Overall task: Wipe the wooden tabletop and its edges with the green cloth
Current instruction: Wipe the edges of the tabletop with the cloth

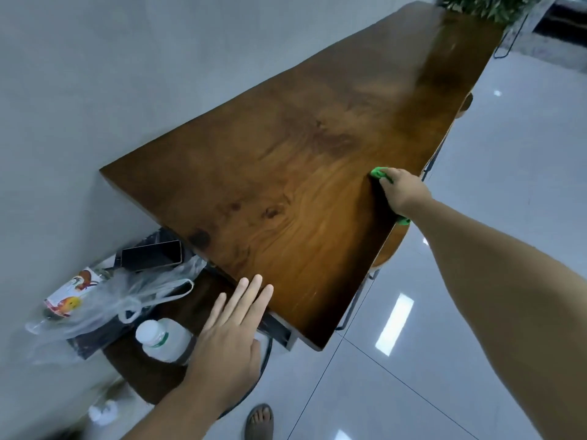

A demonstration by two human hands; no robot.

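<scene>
The long dark wooden tabletop runs from near me up to the far right, against a grey wall. My right hand presses the green cloth onto the table close to its right edge; a bit of cloth also pokes out below the hand at the edge. Most of the cloth is hidden under the palm. My left hand lies flat, fingers apart, with its fingertips on the near end of the tabletop and holds nothing.
A low dark stool at the near end carries a white-capped plastic bottle, a clear plastic bag and a phone. A round wooden stool sits under the right edge. A plant stands at the far end. Glossy tiled floor lies right.
</scene>
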